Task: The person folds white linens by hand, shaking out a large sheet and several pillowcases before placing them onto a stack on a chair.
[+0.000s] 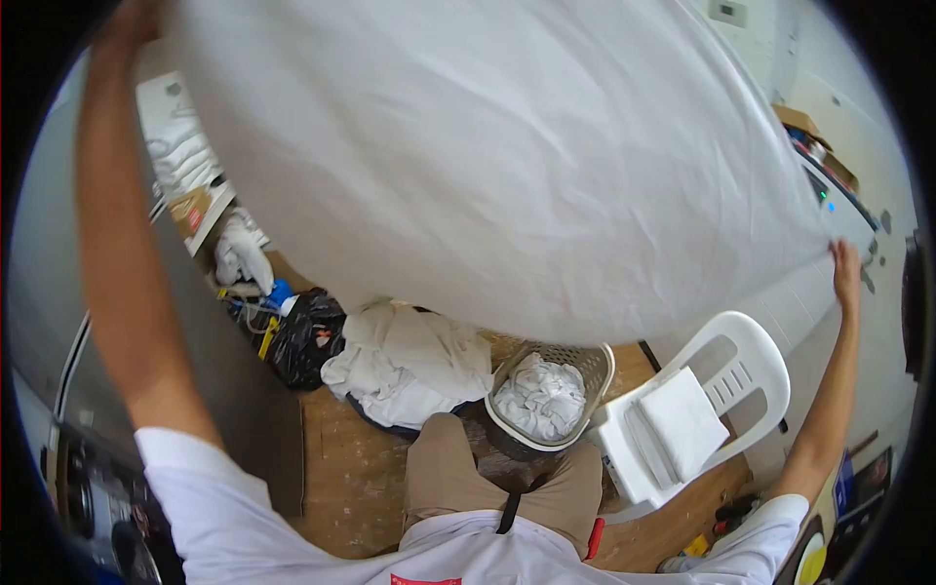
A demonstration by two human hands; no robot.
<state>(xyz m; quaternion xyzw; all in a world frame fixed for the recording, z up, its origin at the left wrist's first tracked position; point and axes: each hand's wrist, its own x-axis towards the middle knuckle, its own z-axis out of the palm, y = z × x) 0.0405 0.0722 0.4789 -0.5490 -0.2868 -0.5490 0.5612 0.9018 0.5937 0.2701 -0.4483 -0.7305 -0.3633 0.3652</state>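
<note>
White sheet (507,156) between left hand (132,24) and right hand (845,268)

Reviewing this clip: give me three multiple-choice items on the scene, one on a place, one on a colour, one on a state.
1. Where does the folded white cloth lie?
A. on the plastic chair
B. in the basket
C. on the floor

2. What colour is the bag on the floor?
A. white
B. black
C. red

3. How is the big sheet held?
A. bunched in one hand
B. spread between the left hand and right hand
C. lying on the chair

Answers: 1 A, it rests on the seat; 2 B, dark glossy plastic; 3 B, each hand grips an edge, arms wide.
</note>
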